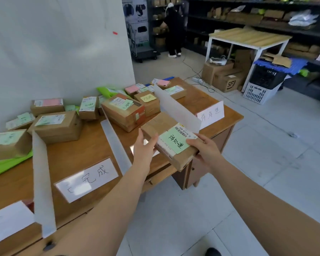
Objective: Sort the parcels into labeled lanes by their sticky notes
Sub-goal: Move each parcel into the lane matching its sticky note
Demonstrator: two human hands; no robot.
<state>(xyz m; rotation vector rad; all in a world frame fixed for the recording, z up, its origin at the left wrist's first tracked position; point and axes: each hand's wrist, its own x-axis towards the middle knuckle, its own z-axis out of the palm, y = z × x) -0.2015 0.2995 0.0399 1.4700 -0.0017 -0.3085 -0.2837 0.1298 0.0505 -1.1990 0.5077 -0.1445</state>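
Two bare hands hold one brown parcel [169, 140] over the front edge of a wooden desk [78, 159]. The left hand [144, 146] grips its left side. The right hand [204, 147] grips its right end. A green sticky note [175, 143] with black writing sits on top of the parcel. White strips [42, 182] stand on the desk and split it into lanes. White paper signs [86, 179] lie at the front. More brown boxes [57, 126] with pink, green and yellow notes sit near the wall.
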